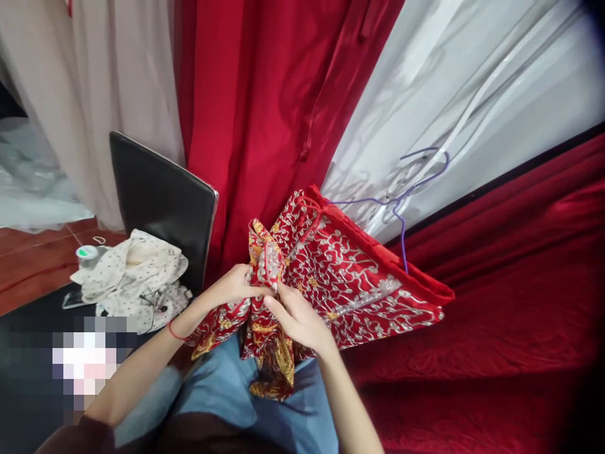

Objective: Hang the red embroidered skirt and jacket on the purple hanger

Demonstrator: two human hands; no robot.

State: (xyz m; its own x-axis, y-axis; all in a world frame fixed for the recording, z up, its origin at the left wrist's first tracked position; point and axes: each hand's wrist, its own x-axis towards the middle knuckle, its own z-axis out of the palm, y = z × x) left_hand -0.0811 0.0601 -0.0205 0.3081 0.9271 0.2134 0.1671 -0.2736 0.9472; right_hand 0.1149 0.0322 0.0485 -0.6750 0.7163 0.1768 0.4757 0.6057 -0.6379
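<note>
A red embroidered garment (pixel 350 271) with silver vine patterns and gold motifs lies across my lap, its waist edge spread toward the right. A purple wire hanger (pixel 403 211) sticks out from that waist edge. My left hand (pixel 232 287), a red string round its wrist, is closed on a bunched fold of the garment. Close beside it, my right hand (pixel 300 318) pinches the same bunch with thumb and fingertips. Below my hands hangs a gold-trimmed end of the cloth (pixel 278 366). The exact pinch point is partly hidden by my fingers.
On the left stands a black chair back (pixel 161 202). White dotted cloth (pixel 137 271), a small jar (pixel 87 256) and a phone (pixel 73 299) lie on the black seat. Red curtains (pixel 265 94) hang ahead; a white fabric (pixel 425 82) and dark red cloth (pixel 496 353) fill the right side.
</note>
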